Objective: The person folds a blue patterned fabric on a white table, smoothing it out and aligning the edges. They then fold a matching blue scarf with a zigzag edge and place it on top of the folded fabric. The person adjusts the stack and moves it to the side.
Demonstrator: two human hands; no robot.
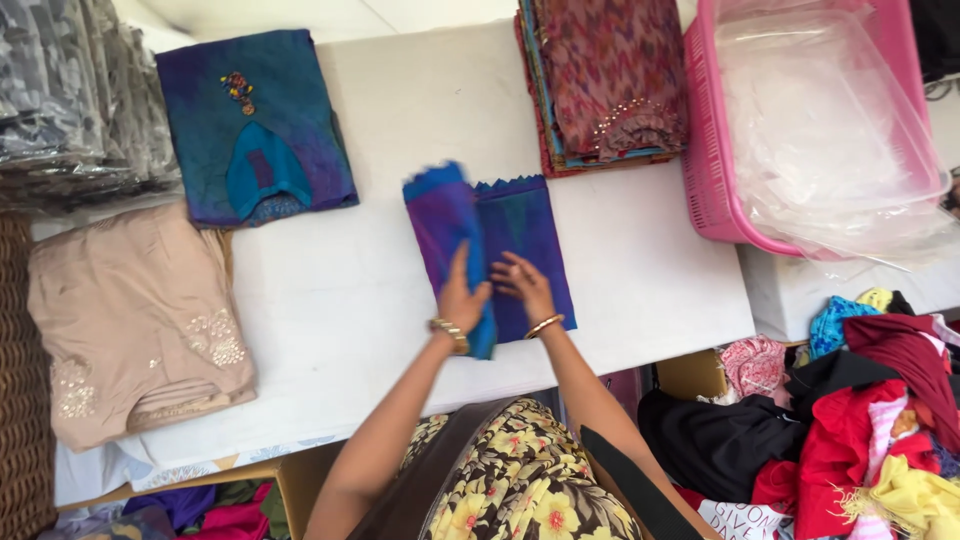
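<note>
The white table (350,300) fills most of the view. At about two o'clock on it a pink basket (705,150) holds clear plastic bags (830,120). At nine o'clock lies a beige embroidered garment (130,320), at eleven o'clock a folded blue garment (255,125), and at twelve o'clock a stack of patterned cloths (605,80). Off the table at four o'clock sits a heap of mixed clothes (850,420).

Near the table's centre, leaning toward six o'clock, lies the purple-and-teal cloth (525,235), part folded, with one side rolled up over the other. It looks light, soft and limp, likely to sag and slide unless taken by a folded edge or pressed flat.

The left hand (460,295) lies on the raised fold at the cloth's left side; its fingers (458,262) are stretched along the fabric, and whether the thumb pinches the edge I cannot tell. The right hand (525,280) rests on the flat part just beside it, fingers (508,265) spread loosely and pressing down, gripping nothing.
</note>
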